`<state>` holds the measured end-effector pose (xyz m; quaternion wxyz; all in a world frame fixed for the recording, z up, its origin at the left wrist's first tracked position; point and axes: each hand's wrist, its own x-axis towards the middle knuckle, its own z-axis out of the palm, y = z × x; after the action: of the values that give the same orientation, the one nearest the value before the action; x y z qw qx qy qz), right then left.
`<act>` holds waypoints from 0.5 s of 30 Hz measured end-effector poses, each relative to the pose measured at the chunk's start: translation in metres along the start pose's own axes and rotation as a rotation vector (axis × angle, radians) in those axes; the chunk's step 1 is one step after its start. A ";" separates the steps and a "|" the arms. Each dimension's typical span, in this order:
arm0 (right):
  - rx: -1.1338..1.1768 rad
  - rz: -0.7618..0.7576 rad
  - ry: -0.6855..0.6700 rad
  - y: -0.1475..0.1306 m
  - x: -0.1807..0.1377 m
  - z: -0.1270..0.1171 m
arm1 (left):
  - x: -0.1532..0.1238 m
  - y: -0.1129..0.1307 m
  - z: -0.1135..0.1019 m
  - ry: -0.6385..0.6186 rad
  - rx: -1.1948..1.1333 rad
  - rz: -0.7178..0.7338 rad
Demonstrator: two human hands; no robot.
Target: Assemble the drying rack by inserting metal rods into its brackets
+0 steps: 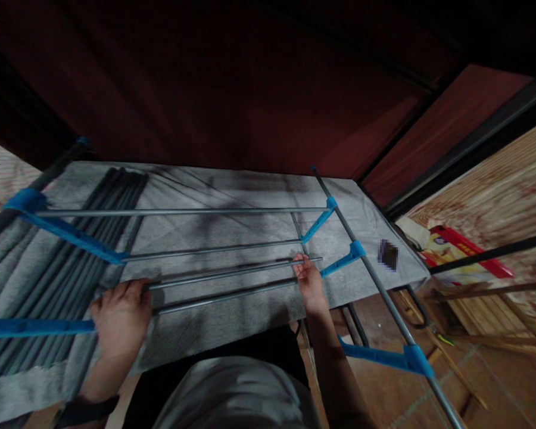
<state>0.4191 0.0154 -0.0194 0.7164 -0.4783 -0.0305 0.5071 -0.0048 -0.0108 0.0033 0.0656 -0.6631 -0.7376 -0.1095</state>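
A rack frame of grey metal tubes and blue plastic brackets stretches across a cloth-covered table. My left hand (122, 313) is closed over the left end of a thin metal tube (223, 274), beside the tip of a left blue bracket (36, 328). At that tube's right end, my right hand (310, 280) grips it with the fingers, close to a right blue bracket (342, 260). The tube's end pokes out past my fingers. A second crossbar (232, 295) runs just below, between both hands. My palms hide where these bars meet the brackets.
Many loose grey tubes (62, 298) lie side by side on the grey cloth (250, 322) at left. The right upright (379, 286) slants beyond the table edge. A small pixelated patch (388, 255) lies at right. A red-and-yellow package (464, 253) and wooden pieces (486, 310) are farther right.
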 end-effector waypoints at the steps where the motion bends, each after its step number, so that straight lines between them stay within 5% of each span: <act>1: 0.006 0.005 -0.006 0.000 0.000 0.000 | 0.000 0.000 -0.001 -0.006 0.006 0.001; 15: -0.018 -0.037 0.024 0.000 -0.001 0.001 | 0.013 -0.016 0.016 0.043 -0.340 0.002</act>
<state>0.4181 0.0156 -0.0181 0.7215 -0.4901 -0.0355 0.4879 -0.0216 0.0038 -0.0100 -0.0315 -0.6628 -0.7062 -0.2470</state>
